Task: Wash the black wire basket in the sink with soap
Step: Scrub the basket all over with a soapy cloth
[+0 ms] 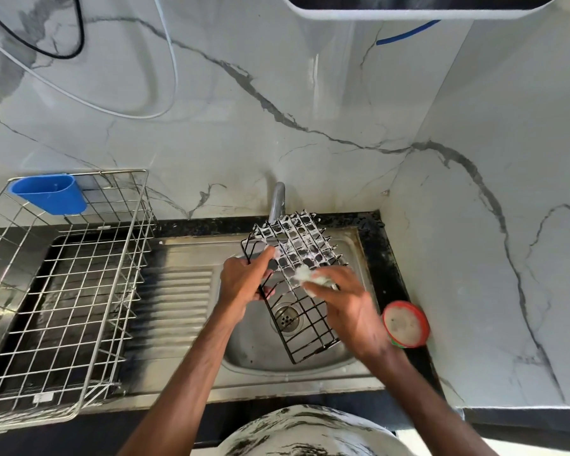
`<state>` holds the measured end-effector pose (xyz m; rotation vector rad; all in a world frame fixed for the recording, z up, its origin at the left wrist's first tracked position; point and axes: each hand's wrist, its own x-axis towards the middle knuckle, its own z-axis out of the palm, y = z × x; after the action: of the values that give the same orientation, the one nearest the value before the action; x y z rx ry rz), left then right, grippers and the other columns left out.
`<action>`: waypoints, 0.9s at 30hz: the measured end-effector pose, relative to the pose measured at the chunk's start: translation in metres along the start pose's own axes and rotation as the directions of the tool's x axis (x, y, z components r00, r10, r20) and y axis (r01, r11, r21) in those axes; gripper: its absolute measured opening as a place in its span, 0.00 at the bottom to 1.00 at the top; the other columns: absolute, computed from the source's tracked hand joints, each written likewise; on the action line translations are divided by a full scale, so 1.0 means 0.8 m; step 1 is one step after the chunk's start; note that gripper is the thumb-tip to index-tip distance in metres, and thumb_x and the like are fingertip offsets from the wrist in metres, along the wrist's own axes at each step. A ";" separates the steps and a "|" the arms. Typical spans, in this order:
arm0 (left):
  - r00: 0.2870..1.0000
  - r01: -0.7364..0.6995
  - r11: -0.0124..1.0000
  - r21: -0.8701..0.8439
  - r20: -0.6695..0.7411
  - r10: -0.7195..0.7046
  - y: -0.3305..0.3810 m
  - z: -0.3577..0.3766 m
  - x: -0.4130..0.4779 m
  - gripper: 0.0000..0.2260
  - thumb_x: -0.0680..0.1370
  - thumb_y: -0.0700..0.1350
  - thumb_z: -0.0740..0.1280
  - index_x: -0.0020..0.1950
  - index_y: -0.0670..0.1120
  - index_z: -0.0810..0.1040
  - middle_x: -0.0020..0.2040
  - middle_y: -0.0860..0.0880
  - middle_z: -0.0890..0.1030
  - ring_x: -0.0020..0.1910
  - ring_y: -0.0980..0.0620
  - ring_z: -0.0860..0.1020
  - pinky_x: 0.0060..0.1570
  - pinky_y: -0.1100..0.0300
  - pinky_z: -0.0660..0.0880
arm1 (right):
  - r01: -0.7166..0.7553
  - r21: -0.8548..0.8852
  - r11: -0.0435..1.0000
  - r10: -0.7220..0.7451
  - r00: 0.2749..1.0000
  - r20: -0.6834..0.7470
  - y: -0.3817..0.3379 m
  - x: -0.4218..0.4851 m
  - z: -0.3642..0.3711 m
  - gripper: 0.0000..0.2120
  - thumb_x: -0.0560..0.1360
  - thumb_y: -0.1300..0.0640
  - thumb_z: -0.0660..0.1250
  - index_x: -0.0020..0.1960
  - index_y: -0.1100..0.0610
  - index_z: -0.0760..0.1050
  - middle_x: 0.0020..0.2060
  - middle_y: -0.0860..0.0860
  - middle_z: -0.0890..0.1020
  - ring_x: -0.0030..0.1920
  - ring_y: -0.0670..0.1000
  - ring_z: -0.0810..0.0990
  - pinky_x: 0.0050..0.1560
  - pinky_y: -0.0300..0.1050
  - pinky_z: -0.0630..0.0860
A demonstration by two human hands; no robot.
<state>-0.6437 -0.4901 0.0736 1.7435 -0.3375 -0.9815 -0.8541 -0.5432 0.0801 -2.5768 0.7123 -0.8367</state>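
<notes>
left hand grips one black wire basket — right hand scrubbing — one sink.

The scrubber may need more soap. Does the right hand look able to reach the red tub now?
Probably yes: the red tub sits uncovered just beside the right hand, nothing between them, though that hand holds a soapy scrubber.

Bright, even daylight — edges bowed, right hand motion-blurred.

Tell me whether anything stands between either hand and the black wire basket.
Nothing visible does. The left hand grips the left edge of the black wire basket, and the right hand holds a foamy scrubber against its grid, over the sink.
</notes>
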 end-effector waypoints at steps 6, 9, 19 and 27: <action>1.000 0.000 1.000 -0.015 -0.011 0.000 -0.004 0.000 0.000 0.15 0.75 0.56 0.77 0.50 0.46 0.83 0.48 0.40 0.86 0.44 0.42 0.88 0.39 0.42 0.85 | -0.207 -0.054 0.977 0.199 0.972 -0.122 0.036 -0.001 -0.010 0.23 0.69 0.78 0.63 0.54 0.58 0.86 0.58 0.57 0.82 0.58 0.54 0.82 0.51 0.43 0.84; 1.000 -0.008 1.000 -0.005 0.026 0.009 -0.004 0.003 -0.002 0.11 0.75 0.59 0.75 0.48 0.52 0.84 0.47 0.43 0.87 0.43 0.42 0.88 0.37 0.48 0.85 | -0.078 -0.033 0.996 0.075 0.993 -0.088 -0.009 -0.004 0.010 0.20 0.73 0.68 0.58 0.55 0.57 0.85 0.58 0.57 0.82 0.59 0.55 0.80 0.48 0.44 0.85; 1.000 -0.018 1.000 0.026 0.007 0.018 -0.003 0.000 -0.002 0.09 0.75 0.54 0.77 0.49 0.50 0.85 0.45 0.43 0.87 0.39 0.37 0.87 0.43 0.37 0.85 | -0.137 -0.016 0.990 0.135 0.986 -0.100 0.036 0.011 -0.004 0.23 0.72 0.77 0.63 0.56 0.58 0.85 0.57 0.56 0.83 0.58 0.54 0.81 0.48 0.38 0.84; 1.000 -0.019 1.000 0.006 0.018 0.019 0.000 0.005 -0.001 0.10 0.76 0.56 0.76 0.50 0.51 0.85 0.46 0.43 0.87 0.38 0.38 0.87 0.39 0.44 0.85 | -0.209 -0.013 0.978 0.205 0.967 -0.151 0.044 0.014 -0.008 0.26 0.67 0.82 0.66 0.57 0.59 0.85 0.58 0.56 0.82 0.59 0.52 0.82 0.57 0.29 0.77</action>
<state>-0.6469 -0.4923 0.0735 1.7354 -0.3683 -0.9836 -0.8624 -0.5795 0.0739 -2.4285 1.0241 -0.9633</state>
